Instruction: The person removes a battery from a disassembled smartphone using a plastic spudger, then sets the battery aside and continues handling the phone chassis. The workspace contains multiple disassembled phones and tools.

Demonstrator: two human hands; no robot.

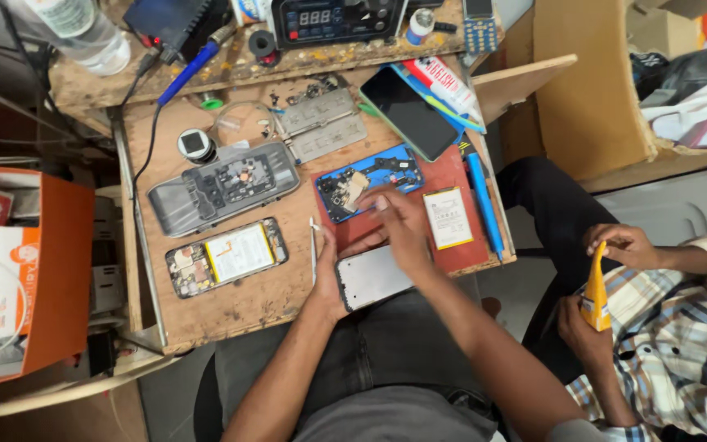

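Observation:
My left hand (pixel 327 288) grips the near edge of a pale phone back cover (pixel 372 277) at the front of the wooden workbench (pixel 239 307). My right hand (pixel 398 225) lies across the cover, fingertips reaching the opened blue phone frame (pixel 367 180) on a red mat (pixel 452 168). A slim white tool (pixel 313 245) lies just left of my left hand. A loose white battery (pixel 448 217) rests on the mat, right of my right hand.
An opened phone with its battery showing (pixel 227 255), a grey phone shell (pixel 222 187), a dark phone (pixel 408 112) and blue tools (pixel 481 200) lie on the bench. A soldering station (pixel 333 18) stands behind. At right, another person's hands hold a yellow packet (pixel 596 290). Orange box (pixel 38 270) at left.

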